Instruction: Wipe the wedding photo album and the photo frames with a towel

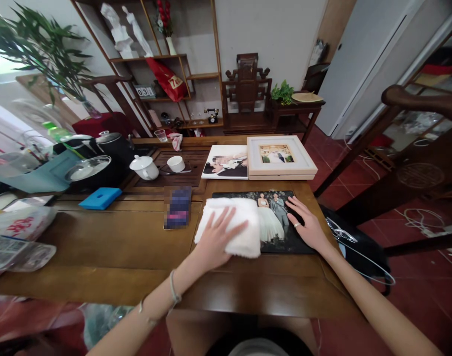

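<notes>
A dark wedding photo panel (272, 225) lies flat on the wooden table (129, 242) in front of me. Over its left part is spread a folded white cloth (244, 237). My left hand (216, 237) rests flat on that cloth with the fingers spread, pressing rather than gripping. At the panel's right edge, my right hand (305, 222) lies with fingers stretched out, the fingertips touching its surface; a ring is on one finger. The cloth hides the panel's left side.
Behind the panel lie another photo panel (226, 165) and a pale framed picture (278, 153). Left of the cloth is a phone (177, 207). Farther left are a blue block (100, 198), a white lidded cup (144, 167), a small bowl (176, 163) and a plastic bag (23, 222).
</notes>
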